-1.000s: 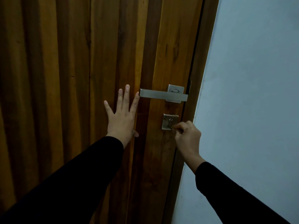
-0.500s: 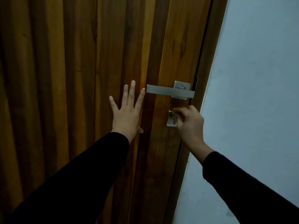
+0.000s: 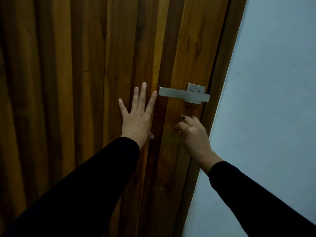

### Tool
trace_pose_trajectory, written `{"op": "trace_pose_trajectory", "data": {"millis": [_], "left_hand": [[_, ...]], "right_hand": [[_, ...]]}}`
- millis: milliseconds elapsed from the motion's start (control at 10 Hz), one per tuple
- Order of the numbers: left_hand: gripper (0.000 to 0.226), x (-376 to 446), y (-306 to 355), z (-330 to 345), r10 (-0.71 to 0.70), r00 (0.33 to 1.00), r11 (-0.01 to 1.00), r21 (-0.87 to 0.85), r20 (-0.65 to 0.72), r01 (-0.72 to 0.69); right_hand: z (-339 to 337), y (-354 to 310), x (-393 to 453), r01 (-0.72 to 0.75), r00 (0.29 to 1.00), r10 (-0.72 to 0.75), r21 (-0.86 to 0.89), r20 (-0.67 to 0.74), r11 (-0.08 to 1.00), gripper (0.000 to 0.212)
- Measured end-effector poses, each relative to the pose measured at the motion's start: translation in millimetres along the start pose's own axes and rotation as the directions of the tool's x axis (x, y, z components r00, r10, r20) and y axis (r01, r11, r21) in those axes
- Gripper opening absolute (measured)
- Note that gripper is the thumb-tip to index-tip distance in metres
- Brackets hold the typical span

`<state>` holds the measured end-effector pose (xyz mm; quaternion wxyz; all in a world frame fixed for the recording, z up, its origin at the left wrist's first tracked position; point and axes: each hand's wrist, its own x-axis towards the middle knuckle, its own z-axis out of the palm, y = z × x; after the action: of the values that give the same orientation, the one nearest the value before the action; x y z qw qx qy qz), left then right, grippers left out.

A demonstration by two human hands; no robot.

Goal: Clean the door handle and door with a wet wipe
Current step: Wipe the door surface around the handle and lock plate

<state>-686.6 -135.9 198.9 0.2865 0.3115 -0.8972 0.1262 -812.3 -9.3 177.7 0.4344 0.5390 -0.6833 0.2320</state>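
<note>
No wet wipe in sight; cleaning looks unstarted. Left hand (image 3: 136, 117) flat, fingers spread on door (image 3: 85, 65); right hand (image 3: 193, 132) curled at lock plate (image 3: 183, 118) below door handle (image 3: 183, 95), grip unclear.

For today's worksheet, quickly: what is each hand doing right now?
Left hand: open, fingers spread flat on the brown wooden door.
Right hand: fingers curled at the small square metal lock plate; what it pinches is hidden.

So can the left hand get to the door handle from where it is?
Probably yes. The left hand lies flat on the door, its fingers just beside the free end of the handle, with nothing between them.
</note>
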Motion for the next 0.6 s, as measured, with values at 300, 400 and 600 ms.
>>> {"op": "trace_pose_trajectory", "data": {"millis": [300, 400, 600], "left_hand": [[0.14, 1, -1, 0, -0.006, 1.0, 1.0, 0.008, 0.008, 0.006], [0.14, 0, -1, -1, -0.003, 1.0, 1.0, -0.001, 0.022, 0.003], [0.139, 0, -1, -1, -0.001, 1.0, 1.0, 0.0, 0.022, 0.001]], "right_hand": [[4, 10, -19, 0.045, 0.998, -0.044, -0.028, 0.051, 0.999, 0.016], [1, 29, -32, 0.026, 0.997, -0.022, -0.053, 0.075, 0.998, 0.011], [-2, 25, -36, 0.133, 0.991, -0.133, -0.003, 0.032, 0.991, 0.016]]}}
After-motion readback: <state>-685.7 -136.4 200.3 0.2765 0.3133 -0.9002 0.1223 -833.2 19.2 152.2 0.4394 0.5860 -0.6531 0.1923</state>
